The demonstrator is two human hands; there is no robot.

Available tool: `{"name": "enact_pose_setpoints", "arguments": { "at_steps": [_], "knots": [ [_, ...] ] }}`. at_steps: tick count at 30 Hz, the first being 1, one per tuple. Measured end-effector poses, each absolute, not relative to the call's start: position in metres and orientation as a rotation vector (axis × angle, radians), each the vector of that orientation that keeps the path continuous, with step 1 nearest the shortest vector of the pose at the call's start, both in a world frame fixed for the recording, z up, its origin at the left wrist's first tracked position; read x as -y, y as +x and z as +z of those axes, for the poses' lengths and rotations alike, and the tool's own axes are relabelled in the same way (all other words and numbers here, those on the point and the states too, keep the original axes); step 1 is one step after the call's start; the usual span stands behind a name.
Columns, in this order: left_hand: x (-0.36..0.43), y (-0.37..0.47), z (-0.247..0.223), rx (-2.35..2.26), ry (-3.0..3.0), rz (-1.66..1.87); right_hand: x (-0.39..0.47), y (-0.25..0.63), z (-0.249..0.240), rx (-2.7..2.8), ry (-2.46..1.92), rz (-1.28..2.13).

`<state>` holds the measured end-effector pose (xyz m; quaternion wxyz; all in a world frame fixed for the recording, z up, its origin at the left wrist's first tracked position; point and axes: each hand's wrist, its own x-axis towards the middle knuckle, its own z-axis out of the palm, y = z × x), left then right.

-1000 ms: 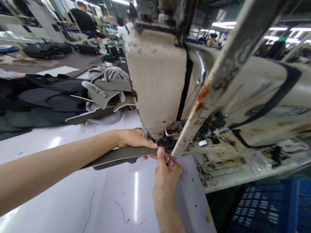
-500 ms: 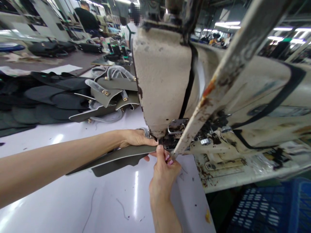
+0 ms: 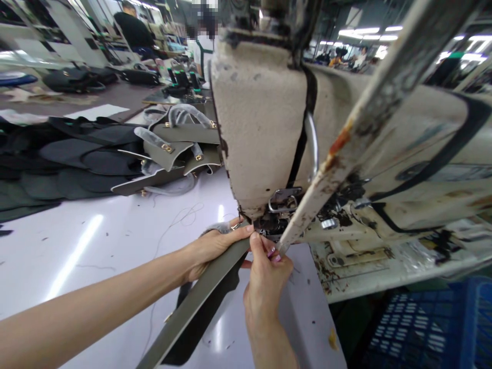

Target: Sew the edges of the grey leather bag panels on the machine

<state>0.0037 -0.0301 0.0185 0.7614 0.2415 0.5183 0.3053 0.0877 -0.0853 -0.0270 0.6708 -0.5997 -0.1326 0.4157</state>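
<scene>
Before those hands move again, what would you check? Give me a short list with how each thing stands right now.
1. Left hand on the grey-green piece: ok, it grips the piece along its length.
2. Right hand on the piece: ok, it pinches the end by the machine.
3. Fingertips clear of the machine's working parts: cannot tell; they are very close, and the gap is hard to see.
4. White table free of loose bits: not ok, thread and small scraps lie on it.
5. Pile of pieces with wrapped handles away from the hands: ok, it lies farther back.
</scene>
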Motion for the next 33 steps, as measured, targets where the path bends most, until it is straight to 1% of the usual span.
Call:
{"name": "enact_pose_setpoints", "arguments": {
  "at_steps": [3,5,15,21,27,30,33],
  "knots": [
    [0.04,0.009,0.015,-1.156,0.579,0.553,0.087,0.093,-0.028,0.379,-1.33,0.927],
    [0.046,0.012,0.011,-1.169,0.588,0.568,0.088,0.096,-0.031,0.402,-1.323,0.917],
    [0.075,0.041,0.006,-1.166,0.434,0.86,0.091,0.125,-0.037,0.475,-1.269,1.034],
    [0.084,0.059,-0.002,-1.124,0.353,1.088,0.09,0.141,-0.024,0.566,-1.229,1.144],
    [0.081,0.064,-0.006,-1.188,0.306,1.08,0.089,0.147,-0.008,0.653,-1.374,1.082],
    [0.076,0.063,-0.007,-1.232,0.309,1.064,0.088,0.149,-0.007,0.709,-1.412,1.033],
    [0.071,0.063,-0.005,-1.181,0.36,1.125,0.087,0.149,-0.009,0.74,-1.439,0.993]
  ]
}}
